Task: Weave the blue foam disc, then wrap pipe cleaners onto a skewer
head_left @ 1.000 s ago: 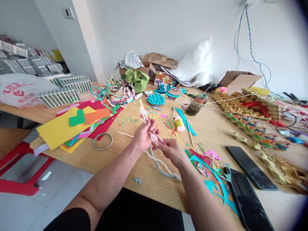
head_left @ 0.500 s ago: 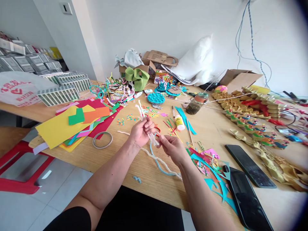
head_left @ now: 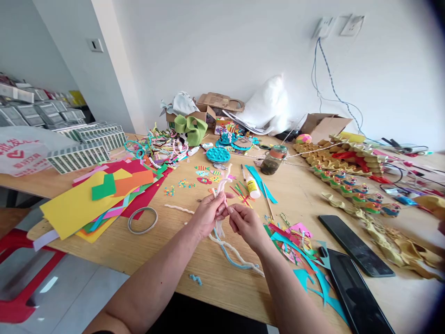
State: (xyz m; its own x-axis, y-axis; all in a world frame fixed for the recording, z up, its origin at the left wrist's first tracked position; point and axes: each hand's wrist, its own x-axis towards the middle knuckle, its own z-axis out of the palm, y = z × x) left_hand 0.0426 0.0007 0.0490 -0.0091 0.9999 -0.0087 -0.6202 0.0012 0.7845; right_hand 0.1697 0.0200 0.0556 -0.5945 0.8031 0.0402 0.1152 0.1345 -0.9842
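Note:
Pale pink and white yarn strands (head_left: 222, 184) rise above my left hand (head_left: 209, 211), whose thumb and fingers are closed on them. Loose ends hang below that hand. My right hand (head_left: 245, 222) meets it from the right, its thumb and forefinger pinched on a strand. Under both hands, a cream twisted cord (head_left: 239, 254) and a light blue cord (head_left: 227, 255) lie on the table. Another cream cord end (head_left: 177, 208) sticks out to the left. A small blue curl of yarn (head_left: 195, 279) rests near the front edge.
Coloured paper sheets (head_left: 76, 199) and a tape roll (head_left: 142, 220) lie left. A glue bottle (head_left: 253, 186), glass jar (head_left: 274, 160) and paper fish (head_left: 203, 174) stand or lie beyond my hands. Paper scraps (head_left: 295, 241) and two phones (head_left: 356, 246) are at right.
The view has tilted up and turned slightly right. My left hand has rotated, and the strands now stand more upright above it. My right hand still pinches close by.

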